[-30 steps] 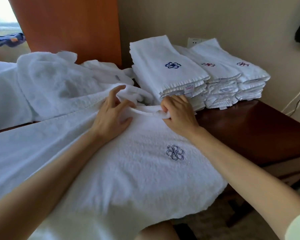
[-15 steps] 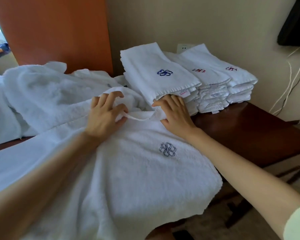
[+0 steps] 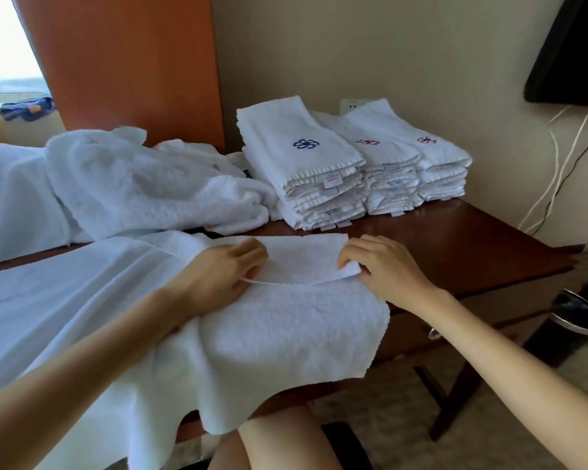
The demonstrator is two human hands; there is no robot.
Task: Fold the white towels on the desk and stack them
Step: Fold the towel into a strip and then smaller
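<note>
Pinching the loose edge of a turned-back flap, both grips are on the white towel point(image 3: 286, 330), which lies just in front of the blue-flower stack point(image 3: 302, 157) on the dark wooden surface point(image 3: 472, 245). The left grip point(image 3: 224, 273) is a bare hand with its fingers curled under, nipping the flap's edge against the thumb. The right grip point(image 3: 384, 266) pinches the flap's right corner between thumb and bent fingers, and that corner sticks up a bit. The flap's fold line sits flat, just short of the blue-flower stack and not touching it. The towel's near end hangs off the surface over the person's bare knee point(image 3: 272, 435)

Right of the blue-flower stack and pressed against it are two more folded piles, the middle red-flower stack point(image 3: 384, 154) and the end red-flower stack point(image 3: 438, 157). Left of it, bumping its base, there's a heap of unfolded towels point(image 3: 143, 191), and nearer on that side a big white cloth point(image 3: 65, 300) is spread out

Behind the blue-flower stack a wall socket point(image 3: 350, 105) peeks out, with an orange-brown panel point(image 3: 126, 62) behind it to the left. Up and to the right of the stack hangs a dark screen point(image 3: 571, 52), with white cables point(image 3: 557, 171) trailing below it. Well to the right of the stack, down off the surface, is a lined bin point(image 3: 577, 317)
</note>
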